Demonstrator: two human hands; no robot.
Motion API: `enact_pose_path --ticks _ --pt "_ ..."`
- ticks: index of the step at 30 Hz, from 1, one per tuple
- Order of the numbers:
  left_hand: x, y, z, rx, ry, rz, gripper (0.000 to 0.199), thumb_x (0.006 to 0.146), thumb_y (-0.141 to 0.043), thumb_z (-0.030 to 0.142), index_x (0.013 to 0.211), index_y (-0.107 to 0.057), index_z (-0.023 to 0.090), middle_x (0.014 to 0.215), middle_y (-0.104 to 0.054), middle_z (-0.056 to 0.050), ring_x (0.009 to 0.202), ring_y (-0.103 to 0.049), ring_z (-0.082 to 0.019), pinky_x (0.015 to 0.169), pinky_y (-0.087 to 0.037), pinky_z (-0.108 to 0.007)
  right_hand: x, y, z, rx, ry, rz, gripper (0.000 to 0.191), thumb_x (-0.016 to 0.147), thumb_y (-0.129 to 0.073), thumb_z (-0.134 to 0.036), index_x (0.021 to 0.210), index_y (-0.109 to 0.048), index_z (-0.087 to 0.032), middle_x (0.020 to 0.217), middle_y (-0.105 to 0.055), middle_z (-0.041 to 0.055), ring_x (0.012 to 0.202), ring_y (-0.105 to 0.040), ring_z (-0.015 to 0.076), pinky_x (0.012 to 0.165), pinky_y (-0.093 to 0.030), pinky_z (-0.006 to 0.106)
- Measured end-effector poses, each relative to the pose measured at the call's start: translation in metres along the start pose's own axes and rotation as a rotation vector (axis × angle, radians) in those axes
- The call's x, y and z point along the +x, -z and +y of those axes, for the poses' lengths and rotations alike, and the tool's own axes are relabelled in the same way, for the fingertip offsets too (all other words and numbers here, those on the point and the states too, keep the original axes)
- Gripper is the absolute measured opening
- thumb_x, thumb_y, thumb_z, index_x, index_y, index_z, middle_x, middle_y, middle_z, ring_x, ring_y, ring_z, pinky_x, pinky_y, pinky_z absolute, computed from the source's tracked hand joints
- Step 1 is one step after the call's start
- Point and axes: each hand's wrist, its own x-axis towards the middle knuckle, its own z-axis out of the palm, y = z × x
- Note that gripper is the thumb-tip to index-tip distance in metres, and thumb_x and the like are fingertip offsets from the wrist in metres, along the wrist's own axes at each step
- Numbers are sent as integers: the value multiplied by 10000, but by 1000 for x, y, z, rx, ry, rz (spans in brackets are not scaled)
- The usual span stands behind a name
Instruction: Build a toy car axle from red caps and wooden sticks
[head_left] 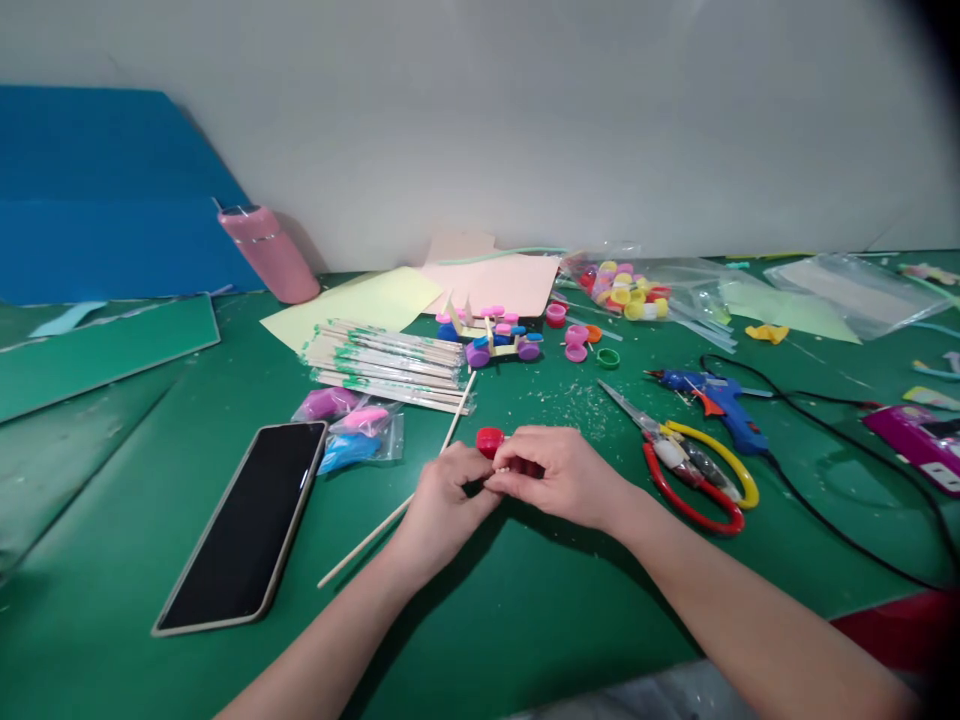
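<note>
My left hand (455, 495) and my right hand (555, 475) meet over the green table (555, 620), fingertips pinched together. Between them is something small and pale, too small to make out. A red bottle cap (490, 441) shows just beyond the fingertips; whether it is held cannot be told. Under my left hand a thin wooden stick (367, 540) slants across the table. Beyond the hands stand small toy cars (495, 345) with purple and blue wheels, beside pink, orange and green cap rings (576, 343).
A phone (244, 525), clay packets (352, 425) and wrapped sticks (390, 365) lie left. Scissors (694, 465), a blue glue gun (712, 400) with its black cord and a bag of caps (626, 290) are right. A pink tumbler (270, 255) leans at back left.
</note>
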Motion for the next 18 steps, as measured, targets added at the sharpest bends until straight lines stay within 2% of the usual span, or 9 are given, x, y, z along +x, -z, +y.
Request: enact_pose_path --ticks 4,8,13,18 --pt "-4 -5 -9 90 -42 -20 216 728 -533 137 531 -595 200 542 -545 5 596 -472 -157 578 -336 -254 -4 -4 3 -66 18 -47 148 839 -547 -277 728 -568 -181 677 -578 -12 636 -521 115 572 -352 209" --pt "-6 -9 -10 211 -15 -27 166 707 -534 117 565 -588 183 580 -566 -16 611 -496 -170 572 -338 -255 -6 -7 4 -73 19 -85 154 854 -524 -261 728 -555 -178 689 -581 -6 673 -530 124 595 -358 216" --pt "-5 -9 -3 202 14 -11 178 647 -544 68 510 -538 181 523 -525 9 555 -482 -152 541 -321 -242 -7 -9 3 -70 4 -91 155 851 -532 -258 722 -551 -173 691 -578 -8 664 -524 122 587 -351 218" --pt "-4 -8 -2 186 6 -2 196 663 -592 119 487 -532 182 493 -519 14 519 -462 -141 513 -306 -235 -8 -5 -1 -24 -14 -99 108 838 -548 -262 773 -559 -176 686 -572 -8 643 -521 123 575 -365 217"
